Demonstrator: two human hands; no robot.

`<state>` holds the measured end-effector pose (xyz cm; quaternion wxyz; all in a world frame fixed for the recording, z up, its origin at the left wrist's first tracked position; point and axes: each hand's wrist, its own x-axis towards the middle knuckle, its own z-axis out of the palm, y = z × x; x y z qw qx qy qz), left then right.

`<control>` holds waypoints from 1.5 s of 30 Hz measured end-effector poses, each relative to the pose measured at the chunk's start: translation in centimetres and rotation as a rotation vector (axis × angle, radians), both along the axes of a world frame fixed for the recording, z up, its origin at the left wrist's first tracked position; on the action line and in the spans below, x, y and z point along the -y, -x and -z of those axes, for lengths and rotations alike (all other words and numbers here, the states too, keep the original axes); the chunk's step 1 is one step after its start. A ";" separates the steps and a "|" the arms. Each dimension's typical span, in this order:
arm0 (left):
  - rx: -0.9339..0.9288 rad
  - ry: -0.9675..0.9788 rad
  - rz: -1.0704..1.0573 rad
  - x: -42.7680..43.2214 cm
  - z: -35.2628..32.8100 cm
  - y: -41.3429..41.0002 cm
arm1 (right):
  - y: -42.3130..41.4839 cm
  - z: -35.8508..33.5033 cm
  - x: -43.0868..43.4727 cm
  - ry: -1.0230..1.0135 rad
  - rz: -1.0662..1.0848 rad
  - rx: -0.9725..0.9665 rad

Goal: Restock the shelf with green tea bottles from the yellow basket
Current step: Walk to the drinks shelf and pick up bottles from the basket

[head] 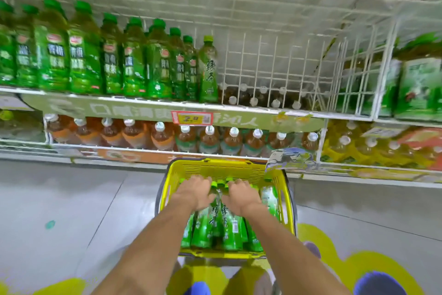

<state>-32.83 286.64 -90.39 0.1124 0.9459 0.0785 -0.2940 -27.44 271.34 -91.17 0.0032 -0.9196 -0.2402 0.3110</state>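
— Which step?
— Pick-up. Left grip [195,190] and right grip [241,195] curl round bottles [229,230] in the near basket [288,199].
— Next?
— Lift, then stand them in the far shelf [263,107] gap, right.

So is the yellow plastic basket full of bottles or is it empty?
Full. The yellow plastic basket is packed wall to wall with green-capped tea bottles, side by side, caps pointing toward the shelf.
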 end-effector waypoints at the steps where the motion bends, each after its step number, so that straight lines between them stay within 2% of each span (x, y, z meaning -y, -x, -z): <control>1: 0.001 0.014 -0.015 0.3 1.2 -0.3 | 0.1 1.3 0.1 -0.007 0.017 0.000; 7: 0.051 0.067 -0.126 2.7 7.2 -0.2 | 1.2 7.0 0.9 -0.122 0.135 0.035; 12: 0.188 0.154 -0.349 3.3 9.4 1.0 | 1.2 8.2 1.7 -0.226 0.211 0.025; 16: 0.175 0.242 -0.473 3.0 9.1 1.4 | 0.5 7.9 2.0 -0.272 0.277 -0.023; 22: 0.188 0.253 -0.565 2.9 8.2 1.7 | 1.0 7.4 2.3 -0.303 0.353 -0.059; 30: 0.194 0.073 -0.497 4.0 9.2 1.1 | 1.0 8.2 1.7 -0.253 0.321 0.000; 33: 0.147 0.128 -0.519 3.6 9.1 1.2 | 1.4 8.6 1.8 -0.337 0.399 -0.062; 39: 0.172 0.290 -0.593 2.4 9.4 1.7 | 2.1 8.0 2.3 -0.525 0.538 -0.181; 45: 0.283 0.370 -0.723 3.3 9.1 2.6 | 2.1 7.7 3.3 -0.585 0.521 -0.242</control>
